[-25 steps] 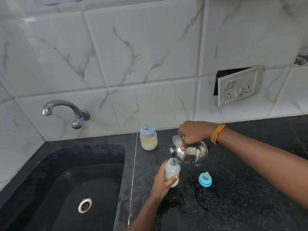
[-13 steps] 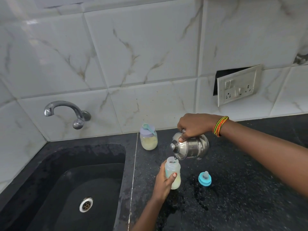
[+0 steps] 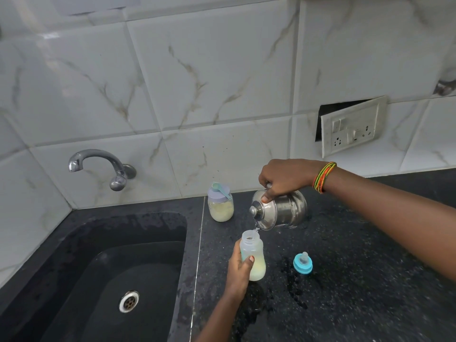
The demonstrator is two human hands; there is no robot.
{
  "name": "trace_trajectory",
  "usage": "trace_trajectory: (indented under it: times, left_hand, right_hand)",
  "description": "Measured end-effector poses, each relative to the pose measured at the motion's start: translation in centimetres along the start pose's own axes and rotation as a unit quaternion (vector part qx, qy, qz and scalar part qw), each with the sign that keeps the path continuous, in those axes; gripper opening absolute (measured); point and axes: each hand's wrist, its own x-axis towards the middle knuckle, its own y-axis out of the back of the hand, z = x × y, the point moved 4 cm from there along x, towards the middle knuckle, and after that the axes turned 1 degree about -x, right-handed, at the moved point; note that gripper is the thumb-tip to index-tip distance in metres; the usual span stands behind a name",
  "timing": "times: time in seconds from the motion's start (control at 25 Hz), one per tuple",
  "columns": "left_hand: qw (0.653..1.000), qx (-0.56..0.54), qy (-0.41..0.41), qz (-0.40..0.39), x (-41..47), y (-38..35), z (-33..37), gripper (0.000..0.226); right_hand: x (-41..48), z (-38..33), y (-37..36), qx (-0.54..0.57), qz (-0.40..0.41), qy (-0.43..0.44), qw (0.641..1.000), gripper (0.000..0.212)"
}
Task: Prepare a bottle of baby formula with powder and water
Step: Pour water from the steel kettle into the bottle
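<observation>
Over black counter, left hand grips upright bottle; right hand grips steel pot tipped sideways, mouth leftward.

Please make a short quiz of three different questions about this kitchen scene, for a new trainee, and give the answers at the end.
1. True or false: the teat cap is screwed onto the bottle.
2. What lies on the lid of the powder jar? A) a spoon-like scoop B) a cloth C) nothing
3. Which hand tilts the steel pot over the bottle?

Key:
1. False; it stands on the counter, right of the bottle, which the left hand holds.
2. A, the scoop.
3. The right hand.
</observation>
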Motion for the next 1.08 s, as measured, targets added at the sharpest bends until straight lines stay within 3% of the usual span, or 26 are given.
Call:
trace_trajectory:
  times: [0.32, 1.08]
  left_hand:
    - [0.999, -0.046, -0.005, 0.001, -0.2, 0.2, 0.5, 0.064]
    - [1.000, -0.010, -0.020, -0.003, 0.2, -0.1, 0.5, 0.065]
  right_hand:
    - [-0.1, -0.4, 1.0, 0.002, 0.014, 0.008, 1.000, 0.038]
    - [-0.1, -0.8, 2.5, -0.017, 0.013, 0.024, 0.999, 0.042]
